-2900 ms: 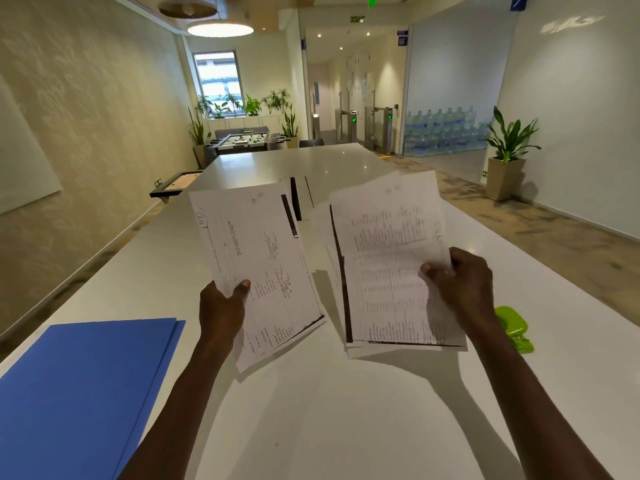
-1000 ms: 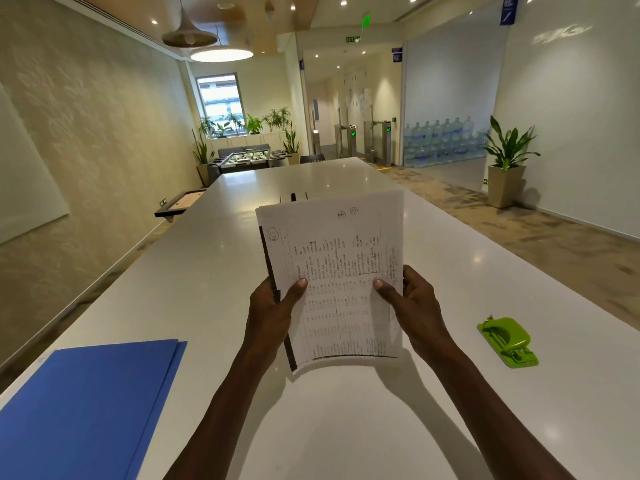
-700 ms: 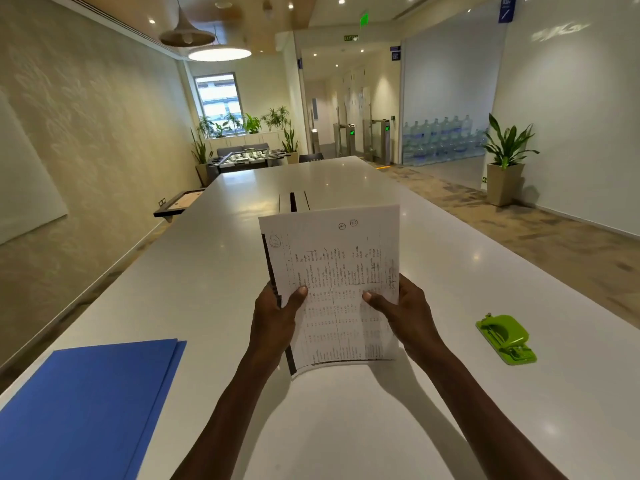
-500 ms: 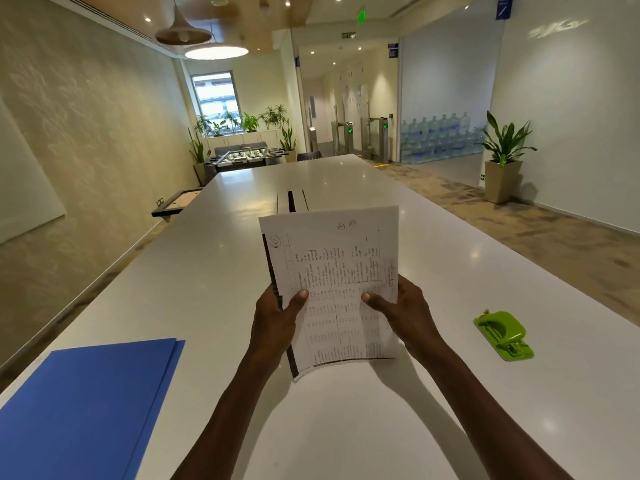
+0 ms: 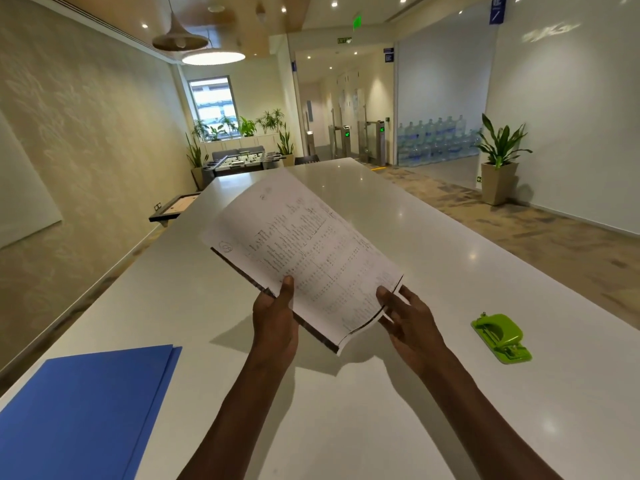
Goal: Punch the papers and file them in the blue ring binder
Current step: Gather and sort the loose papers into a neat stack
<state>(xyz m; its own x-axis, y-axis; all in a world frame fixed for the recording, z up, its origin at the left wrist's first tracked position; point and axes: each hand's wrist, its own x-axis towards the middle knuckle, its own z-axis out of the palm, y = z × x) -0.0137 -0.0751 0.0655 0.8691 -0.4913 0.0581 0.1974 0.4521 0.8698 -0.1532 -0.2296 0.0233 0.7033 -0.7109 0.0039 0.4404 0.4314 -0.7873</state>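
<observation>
Both hands (image 5: pixel 343 317) grasping papers (image 5: pixel 304 251), stack now rotated sideways, earlier upright

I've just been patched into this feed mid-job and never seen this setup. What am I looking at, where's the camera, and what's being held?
There is no machine here: these are a person's two bare hands, filmed by one wide-angle camera on their head, looking forward and down. The left hand and right hand grip a stack of printed papers, tilted above a long white table. On the table lie a closed blue ring binder at the left and a green hole punch at the right.
</observation>
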